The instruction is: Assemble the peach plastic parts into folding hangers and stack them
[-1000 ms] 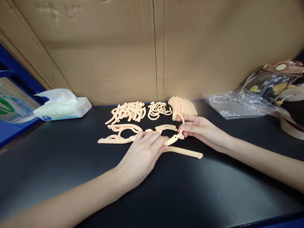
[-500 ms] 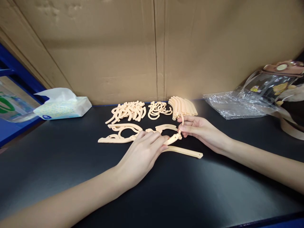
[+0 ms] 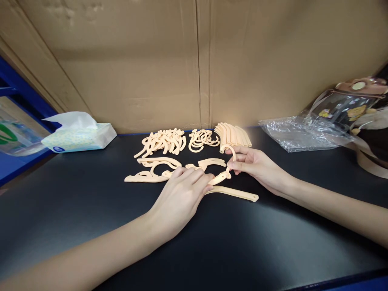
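Got a cream, curved plastic hook (image 3: 233,155) against a cream, rounded plastic arm (image 3: 218,179), smack between left hand (image 3: 184,194) and right hand (image 3: 253,162).
Pinching the hook on the right, clutching the arm under curled left fingers.

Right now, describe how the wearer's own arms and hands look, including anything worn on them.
The left hand and right hand are ungloved, with slender fingers and no ring visible. The left forearm and right forearm are slim and bare as far as the picture shows: no sleeve, watch, bracelet, cable or marking is visible.
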The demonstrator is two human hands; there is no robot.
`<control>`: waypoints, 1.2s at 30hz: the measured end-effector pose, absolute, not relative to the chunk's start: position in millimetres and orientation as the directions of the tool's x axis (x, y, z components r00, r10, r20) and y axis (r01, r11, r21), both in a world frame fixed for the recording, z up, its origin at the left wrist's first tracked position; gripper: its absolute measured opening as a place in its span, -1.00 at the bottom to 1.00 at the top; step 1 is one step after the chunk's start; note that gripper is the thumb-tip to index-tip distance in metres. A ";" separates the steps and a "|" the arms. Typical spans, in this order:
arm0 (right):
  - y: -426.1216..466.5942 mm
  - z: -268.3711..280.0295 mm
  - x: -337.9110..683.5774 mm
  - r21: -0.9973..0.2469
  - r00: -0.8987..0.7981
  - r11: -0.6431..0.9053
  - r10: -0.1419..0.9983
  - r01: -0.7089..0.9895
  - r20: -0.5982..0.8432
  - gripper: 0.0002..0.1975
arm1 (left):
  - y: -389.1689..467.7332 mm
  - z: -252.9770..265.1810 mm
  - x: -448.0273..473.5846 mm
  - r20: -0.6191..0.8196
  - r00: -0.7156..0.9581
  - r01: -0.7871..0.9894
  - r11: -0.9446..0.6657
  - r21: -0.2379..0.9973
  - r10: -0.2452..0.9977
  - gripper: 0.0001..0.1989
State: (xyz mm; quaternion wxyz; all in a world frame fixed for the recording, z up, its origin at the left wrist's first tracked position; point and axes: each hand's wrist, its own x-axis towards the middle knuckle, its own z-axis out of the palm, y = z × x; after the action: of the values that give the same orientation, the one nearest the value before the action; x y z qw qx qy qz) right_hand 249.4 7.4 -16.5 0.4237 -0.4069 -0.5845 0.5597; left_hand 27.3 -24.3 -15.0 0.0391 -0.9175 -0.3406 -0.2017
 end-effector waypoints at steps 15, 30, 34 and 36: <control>4.1 -11.5 248.0 -0.983 -0.235 0.145 0.965 0.113 0.116 -0.52 | -24.9 -16.5 28.6 0.393 0.700 0.645 -0.764 0.010 0.596 -0.72; 1.1 -8.1 244.2 -0.983 -0.224 0.105 0.972 0.148 0.070 -0.49 | -26.4 -13.4 28.1 0.366 0.716 0.650 -0.759 -0.040 0.594 -0.68; 0.9 -8.6 244.3 -0.985 -0.225 0.097 0.972 0.144 0.063 -0.51 | -26.5 -14.5 27.7 0.374 0.715 0.650 -0.759 -0.042 0.591 -0.70; 0.3 -9.5 244.1 -0.986 -0.224 0.099 0.972 0.136 0.066 -0.53 | -26.6 -14.9 27.7 0.382 0.712 0.651 -0.758 -0.045 0.589 -0.70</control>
State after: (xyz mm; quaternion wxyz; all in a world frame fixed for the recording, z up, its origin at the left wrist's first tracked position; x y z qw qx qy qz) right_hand 244.1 0.3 -9.5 0.4243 -0.4560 -0.6077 0.4927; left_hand 27.7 -26.6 -14.9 0.0884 -0.9210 -0.3367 -0.1750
